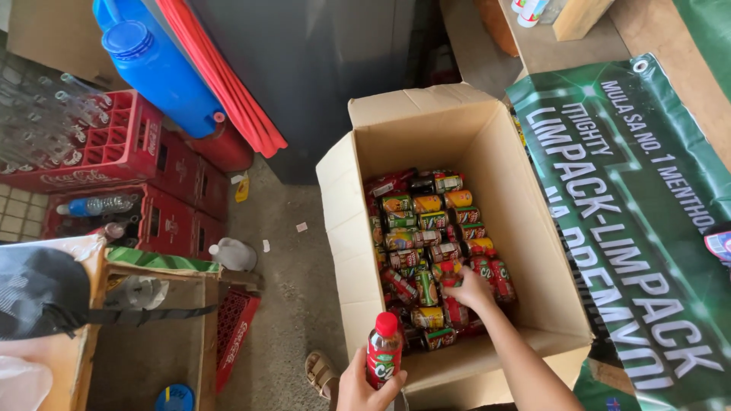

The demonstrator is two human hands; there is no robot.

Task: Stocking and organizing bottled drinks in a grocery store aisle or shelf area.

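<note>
A tall open cardboard box [457, 129] stands on the floor in front of me, packed with several small drink bottles [426, 228] lying on their sides, with orange, green and red labels. My right hand [470, 291] reaches down into the box and rests on the bottles near its front; I cannot tell whether it grips one. My left hand [365, 384] is outside the box at its near left corner and holds a small red-capped bottle [384, 350] upright.
Red plastic crates [129, 144] with glass bottles are stacked at the left, under a blue water jug [152, 68]. A wooden crate [145, 335] and a white jug [232, 255] stand at lower left. A green banner [640, 213] hangs at the right. My sandalled foot [320, 374] is below.
</note>
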